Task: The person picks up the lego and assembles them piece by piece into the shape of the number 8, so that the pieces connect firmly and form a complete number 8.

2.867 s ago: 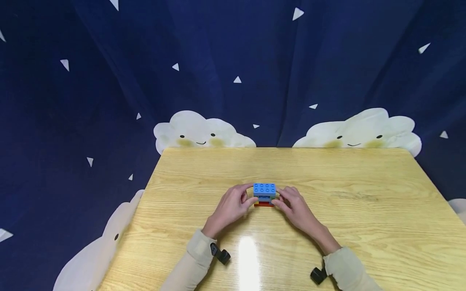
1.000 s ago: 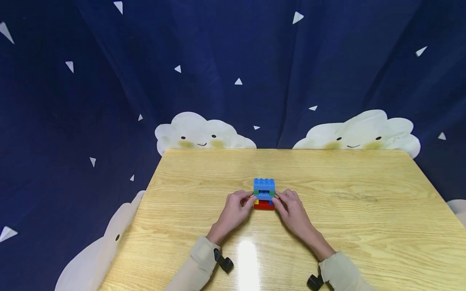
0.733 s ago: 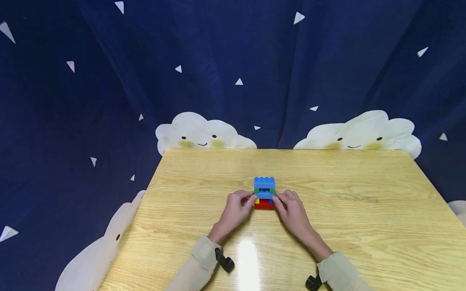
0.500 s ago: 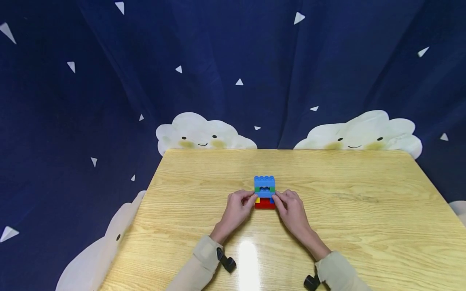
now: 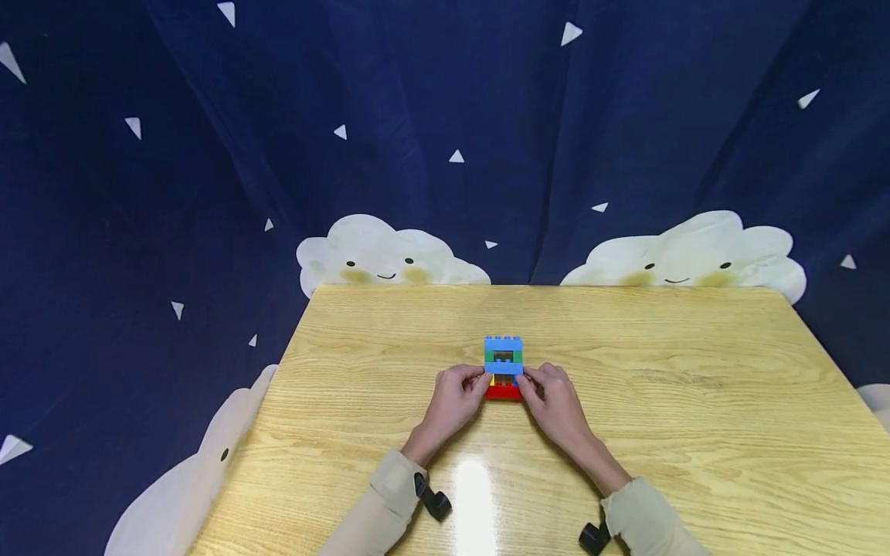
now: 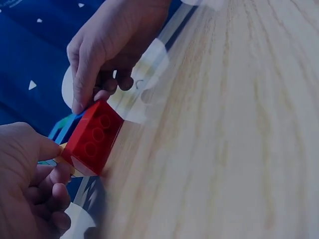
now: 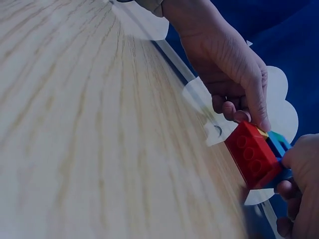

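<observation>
Both hands hold a small tower of toy building bricks near the middle of the table. Its top is a blue brick point(image 5: 504, 345), over green bricks point(image 5: 518, 356), a second blue brick point(image 5: 504, 368), a small yellow brick and a small blue one, and a red brick point(image 5: 503, 393) at the bottom. My left hand point(image 5: 450, 399) pinches the tower's left side between thumb and fingers. On the opposite side my right hand point(image 5: 556, 401) does the same. The tower leans back, and both wrist views show the red brick's hollow underside point(image 6: 94, 144) facing out.
The wooden table point(image 5: 695, 371) spreads out on all sides of the tower. Behind its far edge hangs a dark blue curtain point(image 5: 417, 100) with white triangles and smiling clouds. A black wrist camera point(image 5: 434, 500) sits on each sleeve.
The tower has tipped backward: its top studs have turned from view, and its front with two see-through gaps now faces me. Both hands keep their grip and have lowered slightly at the wrists.
</observation>
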Motion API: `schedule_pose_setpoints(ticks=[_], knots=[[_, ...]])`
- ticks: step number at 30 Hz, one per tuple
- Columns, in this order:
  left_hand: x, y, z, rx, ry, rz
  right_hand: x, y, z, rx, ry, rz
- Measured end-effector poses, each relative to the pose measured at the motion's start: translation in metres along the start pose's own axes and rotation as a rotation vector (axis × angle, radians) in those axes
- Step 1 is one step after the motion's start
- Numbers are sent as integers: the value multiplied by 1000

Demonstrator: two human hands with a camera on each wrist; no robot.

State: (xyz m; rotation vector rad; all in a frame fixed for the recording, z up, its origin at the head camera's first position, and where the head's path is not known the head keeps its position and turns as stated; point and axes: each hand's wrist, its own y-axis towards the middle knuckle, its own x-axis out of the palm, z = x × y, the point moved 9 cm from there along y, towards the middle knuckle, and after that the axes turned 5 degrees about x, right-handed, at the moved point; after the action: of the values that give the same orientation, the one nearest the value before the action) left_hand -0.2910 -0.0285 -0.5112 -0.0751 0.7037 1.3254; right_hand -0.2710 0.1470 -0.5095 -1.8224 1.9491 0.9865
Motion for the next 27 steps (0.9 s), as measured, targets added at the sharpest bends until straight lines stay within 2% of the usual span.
schedule_pose_setpoints(ticks=[9, 19, 27], knots=[[2, -3, -4, -29, 7, -25, 10, 1, 6, 45, -51, -71], [11, -4, -7, -9, 74, -80, 11, -3, 11, 36, -86, -88], [13, -7, -8, -16, 90, -81, 13, -5, 15, 49, -93, -89]])
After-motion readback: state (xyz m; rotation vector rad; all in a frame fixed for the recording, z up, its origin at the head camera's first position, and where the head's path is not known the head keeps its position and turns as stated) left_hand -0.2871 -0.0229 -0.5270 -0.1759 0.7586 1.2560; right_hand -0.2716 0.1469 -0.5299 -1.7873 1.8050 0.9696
